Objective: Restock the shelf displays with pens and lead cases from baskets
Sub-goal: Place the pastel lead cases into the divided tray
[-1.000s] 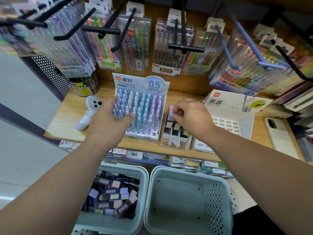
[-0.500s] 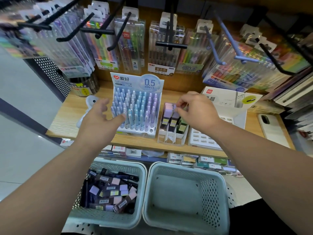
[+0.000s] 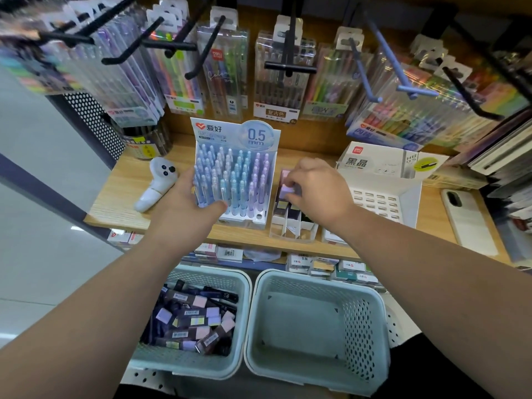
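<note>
A blue-and-white pen display (image 3: 239,180) marked 0.5 mm stands on the wooden shelf (image 3: 121,197), full of pastel pens. My left hand (image 3: 184,205) grips its left front corner, fingers along the side and thumb across the front pens. To its right is a clear divided lead-case holder (image 3: 290,228). My right hand (image 3: 319,194) hovers over the holder, pinching a lilac-topped lead case (image 3: 288,189) at the holder's back. Below the shelf, the left basket (image 3: 201,273) holds several dark and lilac lead cases (image 3: 190,321). The right basket (image 3: 313,326) shows only its bare floor.
A white handheld device (image 3: 157,184) lies left of the pen display. A white boxed display (image 3: 383,180) and a phone (image 3: 467,223) sit to the right. Packs of pens hang on black and blue hooks (image 3: 288,67) overhead. A dark pen cup (image 3: 146,139) stands back left.
My left hand drew back off the pens with fingers spread, then came back and closed on the display's left corner. My right hand stayed at the holder, still pinching the lead case.
</note>
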`<state>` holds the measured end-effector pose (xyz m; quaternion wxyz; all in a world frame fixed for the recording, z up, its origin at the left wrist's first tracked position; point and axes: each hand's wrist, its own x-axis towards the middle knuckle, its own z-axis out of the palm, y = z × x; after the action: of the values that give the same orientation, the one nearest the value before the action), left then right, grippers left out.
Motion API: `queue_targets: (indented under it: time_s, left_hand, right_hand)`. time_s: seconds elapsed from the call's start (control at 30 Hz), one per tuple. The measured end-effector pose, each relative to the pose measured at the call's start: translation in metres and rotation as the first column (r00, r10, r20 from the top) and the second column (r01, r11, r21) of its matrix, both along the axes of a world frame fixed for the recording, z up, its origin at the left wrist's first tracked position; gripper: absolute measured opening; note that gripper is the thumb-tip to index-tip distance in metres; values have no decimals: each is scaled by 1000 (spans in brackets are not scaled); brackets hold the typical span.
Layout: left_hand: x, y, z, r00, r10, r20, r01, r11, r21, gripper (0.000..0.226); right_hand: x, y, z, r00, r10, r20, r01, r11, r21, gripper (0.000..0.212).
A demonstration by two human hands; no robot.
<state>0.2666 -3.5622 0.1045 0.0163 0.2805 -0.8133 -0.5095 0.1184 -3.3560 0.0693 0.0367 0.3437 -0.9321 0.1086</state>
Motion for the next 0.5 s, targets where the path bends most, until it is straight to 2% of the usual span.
queue_targets:
  time_s: [0.3, 0.5]
  left_hand:
    - [-6, 4, 4, 999, 50, 2, -50, 999, 7, 43]
    - [-6, 5, 3, 999, 37, -20, -37, 999, -26, 55]
  right_hand:
    - [-6, 1, 4, 1000, 11, 3, -11, 1000, -10, 11]
    - [-7, 2, 15, 999, -26, 29, 29, 991, -128, 11]
